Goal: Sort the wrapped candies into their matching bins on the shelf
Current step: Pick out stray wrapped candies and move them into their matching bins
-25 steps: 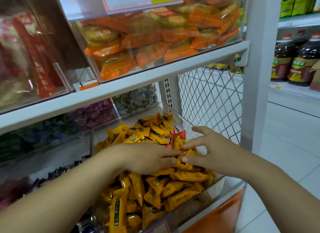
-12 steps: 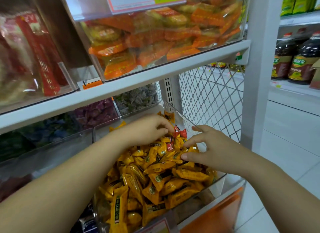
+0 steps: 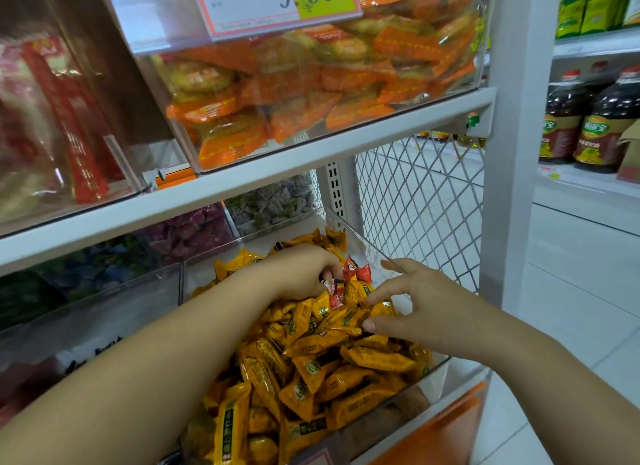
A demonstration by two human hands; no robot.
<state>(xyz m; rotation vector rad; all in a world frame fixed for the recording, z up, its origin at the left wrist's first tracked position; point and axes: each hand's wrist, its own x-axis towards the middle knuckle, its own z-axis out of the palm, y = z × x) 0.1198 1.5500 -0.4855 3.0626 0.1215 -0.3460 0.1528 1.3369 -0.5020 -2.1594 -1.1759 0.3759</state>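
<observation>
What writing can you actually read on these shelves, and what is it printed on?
"9.90": price tag on the top clear bin.
Small print on that tag: too blurred.
Yellow candy wrappers: printing too small to read.
Dark bottle labels: characters blurred.
Red packets, upper left: gold print blurred.

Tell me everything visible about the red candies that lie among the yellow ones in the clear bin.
A few small red candies sit on top of the yellow candies, toward the back of the clear bin. Their wrappers look glossy, with pinched ends and some white print. The left hand pinches one with curled fingers; the right hand is open beside them, not touching.
</observation>
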